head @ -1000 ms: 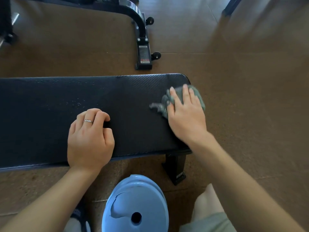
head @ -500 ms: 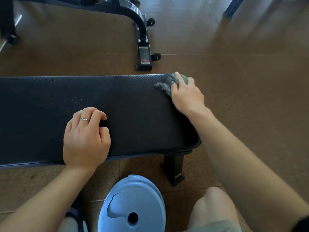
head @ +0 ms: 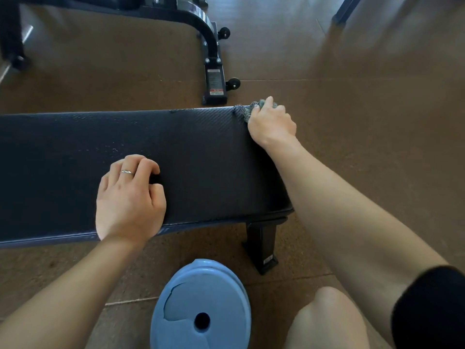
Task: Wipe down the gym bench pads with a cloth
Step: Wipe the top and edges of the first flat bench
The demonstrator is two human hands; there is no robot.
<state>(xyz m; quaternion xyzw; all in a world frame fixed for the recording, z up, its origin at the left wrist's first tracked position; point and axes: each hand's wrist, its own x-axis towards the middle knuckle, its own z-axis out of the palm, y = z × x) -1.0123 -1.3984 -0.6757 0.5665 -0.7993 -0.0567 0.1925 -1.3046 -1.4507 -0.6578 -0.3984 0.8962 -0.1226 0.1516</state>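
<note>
Brown floor under bench pad (head: 176,147) lying lengthwise left-right

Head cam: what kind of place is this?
Most likely a gym or home workout room: a padded black bench pad being wiped with a cloth, a wheeled exercise-machine base behind it, and brown rubber-like floor mats.

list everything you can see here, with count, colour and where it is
bench pad: 1, black, lying across the middle of the view
cloth: 1, grey-green, at the pad's far right corner
bench foot: 1, black, under the pad's right end
blue disc: 1, light blue, holed, on the floor at bottom centre
machine base: 1, black, small wheels, beyond the pad
floor: brown
ring: 1, silver, on a left finger
left hand: fingers curled, resting on the pad
right hand: gripping the cloth
</note>
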